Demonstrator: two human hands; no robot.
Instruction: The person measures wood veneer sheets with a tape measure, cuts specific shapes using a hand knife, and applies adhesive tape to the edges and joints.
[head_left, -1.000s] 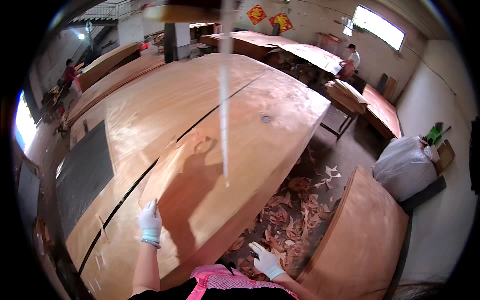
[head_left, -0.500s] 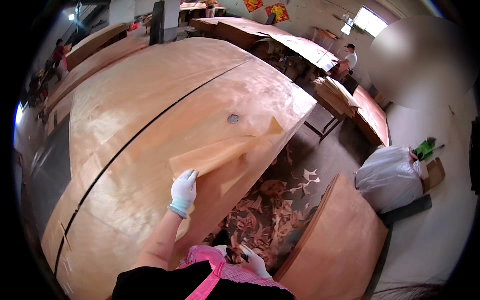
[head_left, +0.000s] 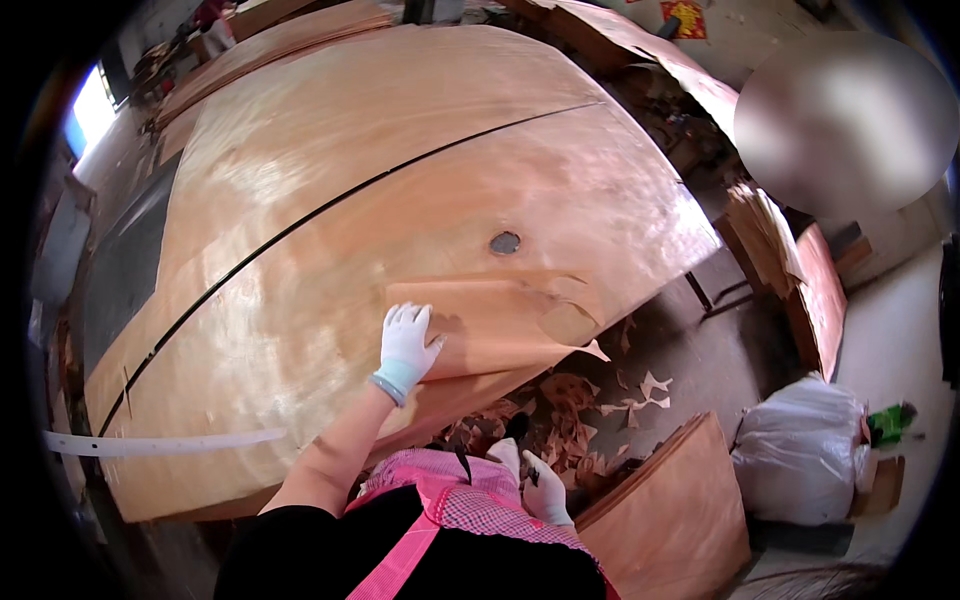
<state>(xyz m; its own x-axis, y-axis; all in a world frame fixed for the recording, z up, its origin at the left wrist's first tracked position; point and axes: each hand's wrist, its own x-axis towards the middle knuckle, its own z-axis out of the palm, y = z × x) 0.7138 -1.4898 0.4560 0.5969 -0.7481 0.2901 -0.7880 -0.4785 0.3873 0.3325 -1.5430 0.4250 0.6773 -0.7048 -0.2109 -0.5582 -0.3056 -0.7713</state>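
Note:
My left hand (head_left: 407,345), in a white glove, lies with its fingers apart on the near left end of a loose strip of thin wood veneer (head_left: 490,305). The strip rests on a large veneer sheet (head_left: 330,270) near its right edge, with a torn, ragged right end. Just beyond it is a dark oval hole (head_left: 505,243) in the sheet. My right hand (head_left: 544,492), also gloved, hangs low beside my pink checked apron (head_left: 490,505). Its fingers are curled around something dark, mostly hidden.
A long dark seam (head_left: 330,205) crosses the big sheet. Torn veneer scraps (head_left: 570,400) cover the floor to the right. Beside me a stack of veneer sheets (head_left: 680,500) leans, with a white plastic sack (head_left: 800,450) beyond. A pale strip (head_left: 165,443) lies at the left.
My left hand has gone from pinching the strip's end to spreading flat on it. The strip now lies flatter. My view has turned, and the right hand stays low by my side.

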